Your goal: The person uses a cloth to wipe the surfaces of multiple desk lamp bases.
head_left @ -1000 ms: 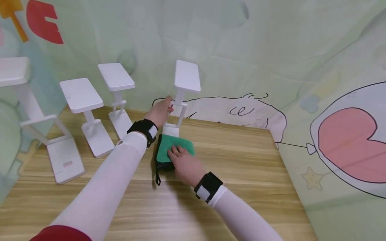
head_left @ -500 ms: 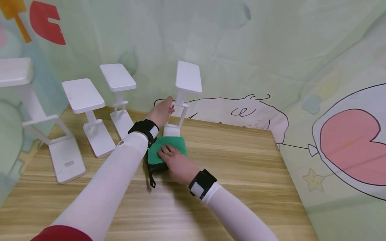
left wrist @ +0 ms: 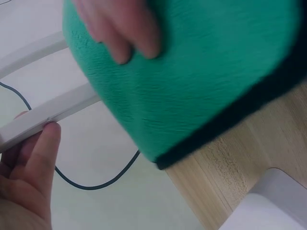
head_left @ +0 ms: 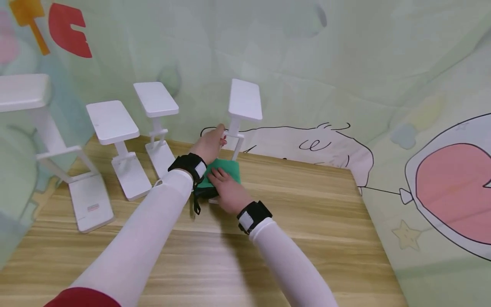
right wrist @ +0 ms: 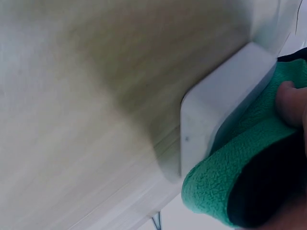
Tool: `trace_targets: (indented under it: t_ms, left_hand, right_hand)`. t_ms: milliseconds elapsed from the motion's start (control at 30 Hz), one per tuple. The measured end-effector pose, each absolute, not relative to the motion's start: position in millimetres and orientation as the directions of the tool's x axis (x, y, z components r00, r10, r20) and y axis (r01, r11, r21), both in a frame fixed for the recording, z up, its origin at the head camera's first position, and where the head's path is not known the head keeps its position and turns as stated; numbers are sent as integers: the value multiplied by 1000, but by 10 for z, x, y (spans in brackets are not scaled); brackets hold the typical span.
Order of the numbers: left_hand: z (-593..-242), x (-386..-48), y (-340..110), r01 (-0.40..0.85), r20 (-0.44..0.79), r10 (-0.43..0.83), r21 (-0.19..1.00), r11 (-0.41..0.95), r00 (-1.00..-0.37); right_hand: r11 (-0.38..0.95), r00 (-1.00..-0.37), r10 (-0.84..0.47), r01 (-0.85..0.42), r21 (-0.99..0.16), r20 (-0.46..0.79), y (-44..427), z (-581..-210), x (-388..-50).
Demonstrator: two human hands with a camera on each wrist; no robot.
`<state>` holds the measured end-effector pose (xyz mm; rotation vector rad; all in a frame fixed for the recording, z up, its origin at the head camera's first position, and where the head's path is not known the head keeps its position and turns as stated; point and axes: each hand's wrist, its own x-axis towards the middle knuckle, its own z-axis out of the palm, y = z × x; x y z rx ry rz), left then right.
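Observation:
A white folding desk lamp (head_left: 245, 100) stands at the back of the wooden table. My left hand (head_left: 209, 146) pinches one bar of its frame; the left wrist view shows the thumb on one side of the white bar (left wrist: 53, 112) and fingers behind it. A folded green cloth (head_left: 229, 167) with black edging lies over the lamp's base, hiding most of it. My right hand (head_left: 230, 189) rests on the cloth, fingers extended and pressing. In the right wrist view a fingertip presses the cloth (right wrist: 211, 177) beside the white base (right wrist: 211, 105).
To the left stand several more white lamps: a large one (head_left: 90, 202), one in the middle (head_left: 130, 177) and one farther back (head_left: 159, 155). A patterned fabric backdrop (head_left: 291, 55) rises behind the wooden table (head_left: 307, 213). A dark cord (left wrist: 91, 187) hangs in the left wrist view.
My right hand has first slid the cloth left, then away from me towards the lamp's frame, baring the near edge of the base. My left hand has kept its hold on the frame.

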<state>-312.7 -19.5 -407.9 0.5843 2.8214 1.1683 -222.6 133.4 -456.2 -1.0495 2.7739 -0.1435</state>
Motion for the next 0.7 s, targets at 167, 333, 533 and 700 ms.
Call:
trace_targets:
  t_ms: [167, 333, 533, 700]
  left_hand:
    - [-4091, -3139, -175, 339, 121, 355, 674, 656, -927]
    - [-4076, -3122, -185, 337, 118, 359, 687, 644, -926]
    - [-4076, -3131, -183, 307, 95, 351, 724, 618, -932]
    - [-4111, -3164, -169, 294, 87, 346, 735, 611, -934]
  right_hand:
    - [790, -777, -609, -575, -210, -161, 1425, -4541, -2259]
    - [817, -802, -576, -557, -149, -160, 1512, -4533, -2176]
    - [846, -831, -532, -531, -53, -164, 1548, -4468, -1958]
    - [830, -822, -542, -556, 38, -176, 1557, -4409, -1736]
